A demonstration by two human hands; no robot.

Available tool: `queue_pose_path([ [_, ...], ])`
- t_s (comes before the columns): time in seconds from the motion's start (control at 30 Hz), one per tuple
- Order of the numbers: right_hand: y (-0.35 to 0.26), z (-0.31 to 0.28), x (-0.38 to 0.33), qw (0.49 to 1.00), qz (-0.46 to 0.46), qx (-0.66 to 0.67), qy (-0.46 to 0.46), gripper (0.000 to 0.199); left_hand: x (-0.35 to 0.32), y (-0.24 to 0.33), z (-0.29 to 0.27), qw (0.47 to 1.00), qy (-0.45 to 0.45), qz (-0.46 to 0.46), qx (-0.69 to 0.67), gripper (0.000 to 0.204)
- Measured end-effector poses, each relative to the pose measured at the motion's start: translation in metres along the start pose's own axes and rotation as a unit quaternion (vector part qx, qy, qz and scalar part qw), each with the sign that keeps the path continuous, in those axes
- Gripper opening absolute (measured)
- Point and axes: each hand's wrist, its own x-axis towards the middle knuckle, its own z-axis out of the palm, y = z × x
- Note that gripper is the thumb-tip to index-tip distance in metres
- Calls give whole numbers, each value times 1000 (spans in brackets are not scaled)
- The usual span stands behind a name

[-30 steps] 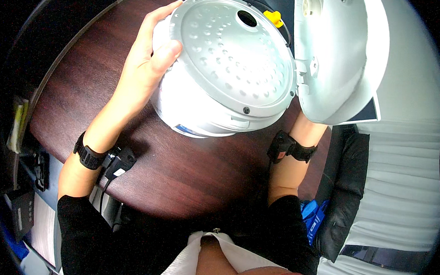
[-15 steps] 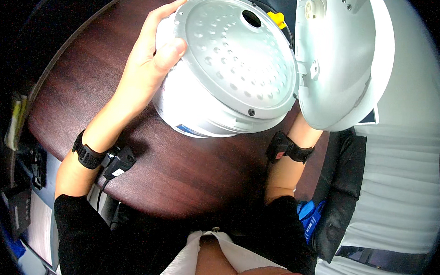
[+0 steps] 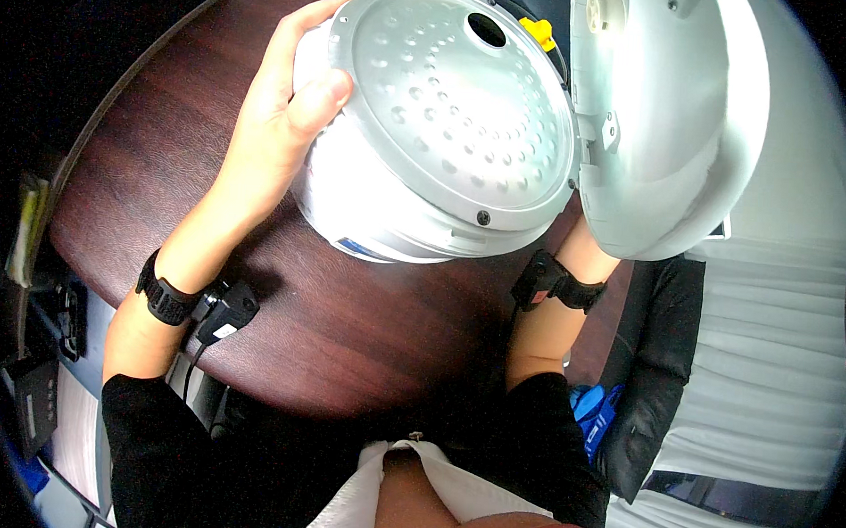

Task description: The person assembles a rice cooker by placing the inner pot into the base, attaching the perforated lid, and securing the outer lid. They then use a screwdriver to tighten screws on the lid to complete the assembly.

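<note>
A white rice cooker [image 3: 378,215] is tilted on its side over the dark wooden table [image 3: 344,336]. Its mouth is covered by a dimpled metal plate [image 3: 449,105] with a round hole. The cooker's white lid [image 3: 674,133] hangs open to the right, and a small yellow part [image 3: 544,31] sits at the hinge. My left hand [image 3: 278,135] grips the cooker's left side, thumb pressed on the plate's rim. My right hand is hidden behind the cooker; only its wrist with a black band [image 3: 559,279] shows below the lid.
A black plug with a cable [image 3: 225,310] lies at the table's near edge by my left wrist. A black garment or chair back [image 3: 659,369] and a blue item [image 3: 591,408] are at lower right. A white slatted surface [image 3: 777,374] fills the right side.
The cooker has tipped a little further toward me and the open lid has swung slightly right. My left hand keeps the same hold.
</note>
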Motion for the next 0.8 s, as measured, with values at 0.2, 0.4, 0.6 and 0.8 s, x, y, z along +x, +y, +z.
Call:
queue_pose_path([
  [0.2, 3, 4, -6, 999, -8, 32, -21, 37, -1, -1, 1, 1000, 3, -2, 1, 89],
  [0.4, -19, 20, -27, 990, -27, 121, -61, 41, -1, -1, 1, 1000, 2, 4, -1, 88],
  [0.6, 0, 21, -22, 991, -53, 115, -48, 39, -4, -1, -2, 1000, 1, -12, -4, 88],
  [0.8, -10, 28, -18, 997, -42, 59, -1, 36, -2, -6, 1, 1000, 8, -7, -29, 90],
])
